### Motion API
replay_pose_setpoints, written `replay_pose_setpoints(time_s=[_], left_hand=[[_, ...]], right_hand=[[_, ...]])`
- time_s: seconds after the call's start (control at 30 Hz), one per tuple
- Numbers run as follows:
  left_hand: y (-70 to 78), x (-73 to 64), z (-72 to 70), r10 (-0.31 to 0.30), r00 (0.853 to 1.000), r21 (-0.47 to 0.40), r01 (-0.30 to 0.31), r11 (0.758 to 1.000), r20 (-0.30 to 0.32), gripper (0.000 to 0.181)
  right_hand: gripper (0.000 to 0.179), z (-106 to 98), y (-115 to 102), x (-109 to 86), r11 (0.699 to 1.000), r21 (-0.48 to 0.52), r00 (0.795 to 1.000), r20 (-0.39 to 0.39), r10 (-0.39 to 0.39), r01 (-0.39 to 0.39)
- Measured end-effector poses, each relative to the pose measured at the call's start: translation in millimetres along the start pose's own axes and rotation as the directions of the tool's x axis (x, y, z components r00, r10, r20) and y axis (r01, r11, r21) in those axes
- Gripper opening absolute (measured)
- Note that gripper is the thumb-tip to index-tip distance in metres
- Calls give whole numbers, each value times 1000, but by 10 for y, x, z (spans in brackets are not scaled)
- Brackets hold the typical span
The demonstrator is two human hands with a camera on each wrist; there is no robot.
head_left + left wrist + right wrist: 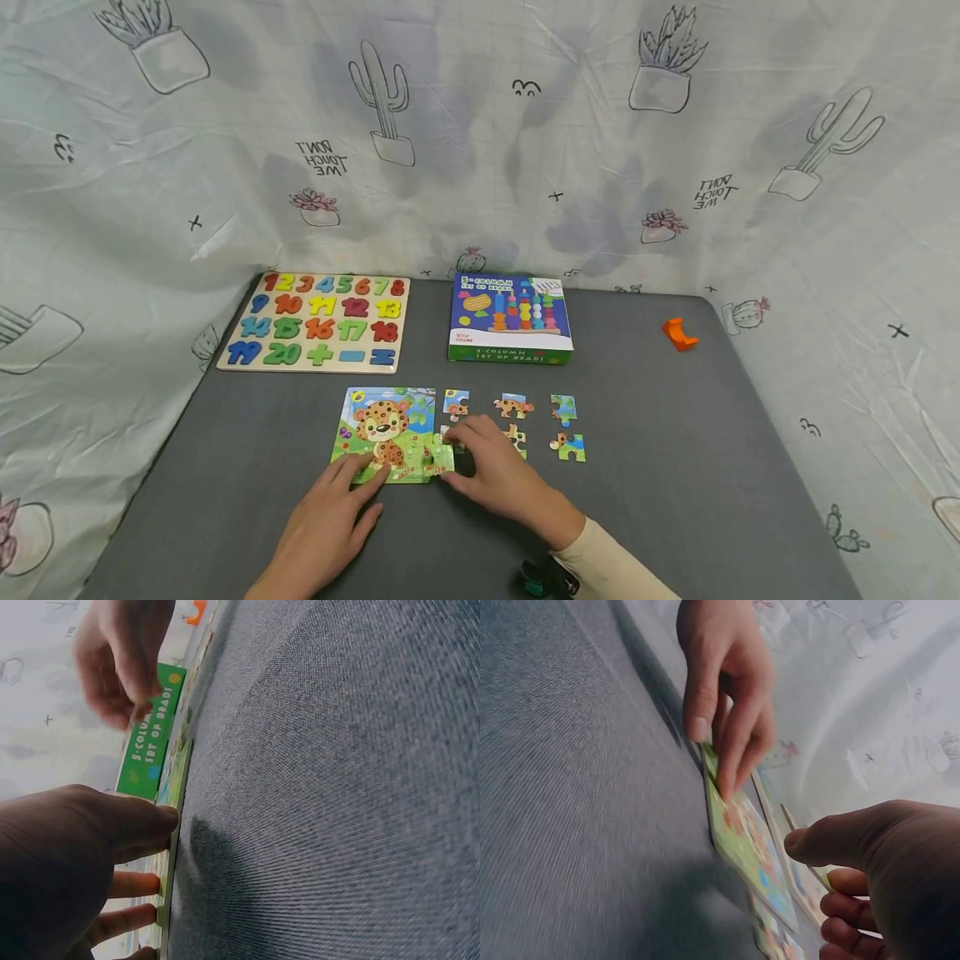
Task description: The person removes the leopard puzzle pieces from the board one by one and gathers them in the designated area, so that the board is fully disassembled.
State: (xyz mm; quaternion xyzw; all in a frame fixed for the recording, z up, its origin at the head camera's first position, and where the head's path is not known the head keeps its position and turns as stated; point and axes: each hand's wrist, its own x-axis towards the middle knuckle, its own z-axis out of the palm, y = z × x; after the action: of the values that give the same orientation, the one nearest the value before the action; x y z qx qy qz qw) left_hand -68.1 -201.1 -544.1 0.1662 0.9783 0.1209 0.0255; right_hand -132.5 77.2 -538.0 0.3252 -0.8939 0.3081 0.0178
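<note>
A square leopard picture puzzle board point(356, 446) lies on the grey table. My left hand point(322, 521) rests its fingertips on the board's lower edge; in the left wrist view its thumb point(154, 825) lies along that edge. Between thumb and fingers, my right hand point(498, 475) pinches a green puzzle piece point(442, 458) at the board's lower right corner. The right wrist view shows this piece point(802, 836) edge-on, raised above the board point(739, 844). Loose pieces lie right of the board, among them a blue-green one point(564, 408) and a leopard-spotted one point(513, 406); the right hand partly hides some.
Behind the puzzle stand a wooden number board point(303, 360) at the left and a bead set box point(510, 354) in the middle. An orange curved block point(679, 335) lies at the far right. A cactus-print cloth point(480, 167) hangs around the table point(675, 467).
</note>
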Motion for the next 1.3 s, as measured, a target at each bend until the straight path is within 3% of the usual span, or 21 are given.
replay_pose_setpoints(time_s=[0.3,0.57,0.83,1.1,1.3], left_hand=[[10,-1,0,-7,1000,-1,7,1000,-7,48],[28,22,-9,-8,1000,-20,8,1000,-13,45],[26,46,-62,-17,1000,-12,17,1000,-25,39],[19,48,-57,-5,998,-18,4,1000,-62,37],[23,44,-21,-14,998,-31,12,999,-65,37]], right_hand=[[48,-268,130,-412,999,6,995,-96,39,-38],[52,-436,270,-758,994,-15,977,-185,106,-111],[56,-584,395,-950,973,-55,951,-232,205,-223],[56,-637,537,-1090,967,-118,944,-272,187,-226],[51,-630,577,-1244,948,-126,933,-257,252,-291]])
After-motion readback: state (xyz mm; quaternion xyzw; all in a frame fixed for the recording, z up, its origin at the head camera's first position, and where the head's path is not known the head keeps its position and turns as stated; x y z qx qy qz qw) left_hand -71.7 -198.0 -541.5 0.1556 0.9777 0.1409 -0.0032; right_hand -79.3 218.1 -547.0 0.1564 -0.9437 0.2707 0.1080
